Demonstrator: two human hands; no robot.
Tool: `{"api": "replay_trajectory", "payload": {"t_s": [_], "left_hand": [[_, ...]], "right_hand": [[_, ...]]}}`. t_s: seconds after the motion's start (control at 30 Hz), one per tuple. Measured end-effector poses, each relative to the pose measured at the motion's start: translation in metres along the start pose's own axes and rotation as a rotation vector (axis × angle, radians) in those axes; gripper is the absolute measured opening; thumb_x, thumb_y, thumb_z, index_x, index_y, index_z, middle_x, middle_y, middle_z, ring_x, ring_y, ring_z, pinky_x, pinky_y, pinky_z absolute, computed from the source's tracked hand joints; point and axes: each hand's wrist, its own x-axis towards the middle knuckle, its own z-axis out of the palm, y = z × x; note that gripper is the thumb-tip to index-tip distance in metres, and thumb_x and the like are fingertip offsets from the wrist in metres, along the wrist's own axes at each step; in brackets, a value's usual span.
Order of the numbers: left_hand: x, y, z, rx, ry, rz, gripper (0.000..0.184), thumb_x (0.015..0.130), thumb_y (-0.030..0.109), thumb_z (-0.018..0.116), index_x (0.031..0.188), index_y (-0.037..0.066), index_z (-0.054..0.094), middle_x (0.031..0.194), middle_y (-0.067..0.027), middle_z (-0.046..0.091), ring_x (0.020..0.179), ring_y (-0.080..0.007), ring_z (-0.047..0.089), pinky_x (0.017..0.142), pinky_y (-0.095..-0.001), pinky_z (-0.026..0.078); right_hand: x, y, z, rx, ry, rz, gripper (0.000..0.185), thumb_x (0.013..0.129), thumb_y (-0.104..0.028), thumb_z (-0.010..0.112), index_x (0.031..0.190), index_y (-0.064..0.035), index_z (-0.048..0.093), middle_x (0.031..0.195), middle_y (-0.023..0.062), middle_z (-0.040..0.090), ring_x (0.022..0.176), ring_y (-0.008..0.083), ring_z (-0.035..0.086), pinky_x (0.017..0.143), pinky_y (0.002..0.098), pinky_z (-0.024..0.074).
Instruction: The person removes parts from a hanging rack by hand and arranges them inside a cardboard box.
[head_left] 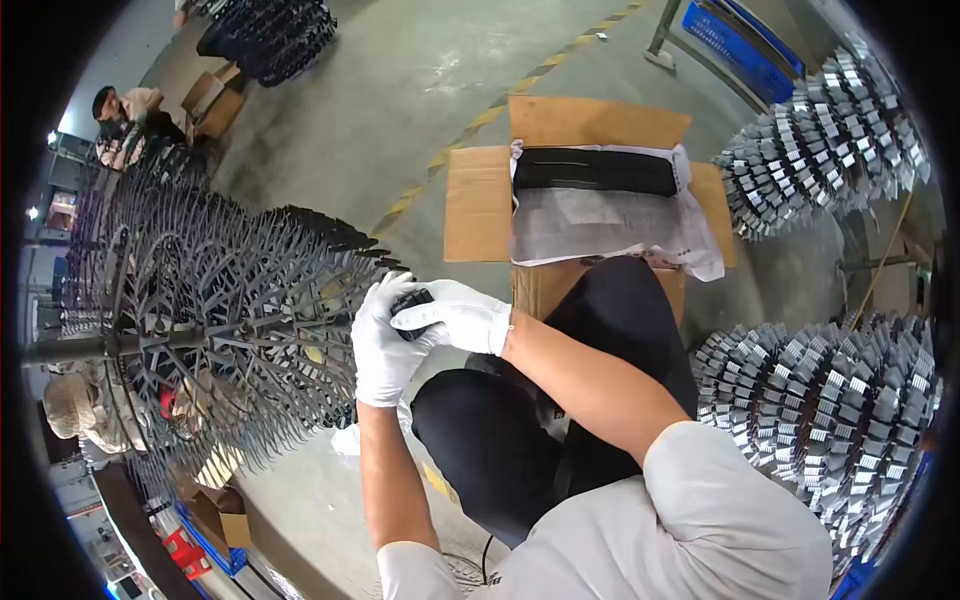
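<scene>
My left hand (pixel 380 345), in a white glove, is closed around a small bundle of black ribbed parts (pixel 413 300) in front of the rack. My right hand (pixel 465 315), gloved too, grips the same bundle from the other side, with its thumb lying across it. Most of the bundle is hidden by the gloves, so its exact kind cannot be made out. Just left of my hands, a rack of many dark curved prongs (pixel 215 310) spreads outward. Several black pieces (pixel 330 228) sit along its upper edge.
Before my knees stands an open cardboard box (pixel 478 205), lined with white wrapping (pixel 700 235) and holding a row of black parts (pixel 595 170). Racks of silvery pieces (pixel 820 400) stand at right. A seated person (pixel 135 120) is at upper left; a blue crate (pixel 740 50) is at upper right.
</scene>
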Motion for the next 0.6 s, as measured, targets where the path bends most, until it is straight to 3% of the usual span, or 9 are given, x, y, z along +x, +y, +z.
{"api": "replay_trajectory", "payload": {"t_s": [0.07, 0.17, 0.2, 0.23, 0.3, 0.4, 0.47, 0.57, 0.6], "left_hand": [[0.009, 0.020, -0.006, -0.025, -0.015, 0.020, 0.065, 0.059, 0.014, 0.090, 0.118, 0.008, 0.063, 0.116, -0.0174, 0.069, 0.112, -0.0408, 0.063, 0.102, -0.0468, 0.048], [0.020, 0.038, -0.011, 0.123, 0.027, 0.046, 0.061, 0.058, 0.010, 0.086, 0.115, 0.007, 0.065, 0.116, -0.0170, 0.069, 0.113, -0.0413, 0.063, 0.100, -0.0447, 0.050], [0.033, 0.057, -0.013, 0.325, 0.040, 0.104, 0.052, 0.059, 0.011, 0.082, 0.108, 0.006, 0.066, 0.105, -0.0143, 0.070, 0.102, -0.0397, 0.065, 0.090, -0.0426, 0.053], [0.045, 0.074, -0.015, 0.285, -0.017, 0.087, 0.043, 0.062, 0.014, 0.080, 0.102, 0.006, 0.066, 0.091, -0.0119, 0.067, 0.088, -0.0367, 0.064, 0.079, -0.0419, 0.054], [0.063, 0.081, -0.004, 0.388, 0.063, 0.292, 0.038, 0.063, 0.014, 0.079, 0.097, 0.006, 0.065, 0.082, -0.0102, 0.063, 0.079, -0.0346, 0.062, 0.073, -0.0419, 0.052], [0.084, 0.091, 0.011, 0.387, -0.068, 0.165, 0.067, 0.065, 0.029, 0.086, 0.121, 0.004, 0.060, 0.107, -0.0156, 0.068, 0.090, -0.0357, 0.065, 0.081, -0.0399, 0.054], [0.093, 0.099, 0.009, 0.333, -0.152, 0.092, 0.093, 0.067, 0.023, 0.089, 0.146, 0.002, 0.044, 0.137, -0.0244, 0.057, 0.111, -0.0370, 0.064, 0.094, -0.0379, 0.053], [0.074, 0.074, 0.009, 0.073, -0.206, -0.130, 0.081, 0.077, 0.024, 0.084, 0.145, 0.001, 0.046, 0.138, -0.0225, 0.058, 0.120, -0.0321, 0.063, 0.099, -0.0364, 0.050], [0.061, 0.054, 0.010, 0.020, -0.256, -0.154, 0.067, 0.085, 0.023, 0.078, 0.141, -0.001, 0.051, 0.136, -0.0201, 0.060, 0.119, -0.0270, 0.064, 0.100, -0.0354, 0.049]], "right_hand": [[-0.015, -0.009, 0.007, 0.028, -0.015, -0.003, 0.035, 0.088, -0.015, 0.072, 0.119, -0.0011, 0.063, 0.111, 0.0066, 0.066, 0.098, 0.0178, 0.065, 0.080, 0.0329, 0.0538], [-0.034, -0.041, 0.020, -0.664, 0.172, -0.265, 0.034, 0.085, -0.022, 0.076, 0.109, 0.0008, 0.066, 0.103, 0.0086, 0.070, 0.094, 0.0184, 0.067, 0.078, 0.0351, 0.0539], [-0.047, -0.063, 0.027, -0.929, 0.294, -0.257, 0.040, 0.079, -0.032, 0.080, 0.096, 0.0029, 0.068, 0.092, 0.0152, 0.073, 0.088, 0.0240, 0.070, 0.078, 0.0371, 0.0540], [-0.047, -0.068, 0.020, -1.161, 0.331, -0.350, 0.045, 0.075, -0.039, 0.079, 0.089, 0.0030, 0.070, 0.086, 0.0219, 0.071, 0.082, 0.0328, 0.070, 0.076, 0.0404, 0.0539], [-0.057, -0.085, 0.016, -1.340, 0.409, -0.377, 0.046, 0.073, -0.041, 0.076, 0.086, 0.0026, 0.070, 0.083, 0.0240, 0.069, 0.081, 0.0386, 0.068, 0.074, 0.0428, 0.0531], [-0.065, -0.118, -0.007, -1.171, 0.410, -0.229, 0.045, 0.073, -0.042, 0.076, 0.082, 0.0025, 0.073, 0.072, 0.0183, 0.069, 0.067, 0.0293, 0.067, 0.067, 0.0393, 0.0519], [-0.064, -0.129, -0.045, -1.073, 0.536, -0.161, 0.044, 0.073, -0.040, 0.077, 0.084, 0.0035, 0.074, 0.072, 0.0162, 0.070, 0.065, 0.0237, 0.067, 0.066, 0.0364, 0.0518], [-0.052, -0.124, -0.133, -1.074, 0.761, -0.263, 0.047, 0.070, -0.036, 0.081, 0.086, 0.0073, 0.073, 0.075, 0.0171, 0.071, 0.067, 0.0217, 0.067, 0.065, 0.0343, 0.0524], [-0.048, -0.121, -0.160, -1.013, 0.851, -0.178, 0.049, 0.068, -0.037, 0.083, 0.086, 0.0077, 0.073, 0.079, 0.0190, 0.072, 0.071, 0.0244, 0.069, 0.067, 0.0353, 0.0540]]}}
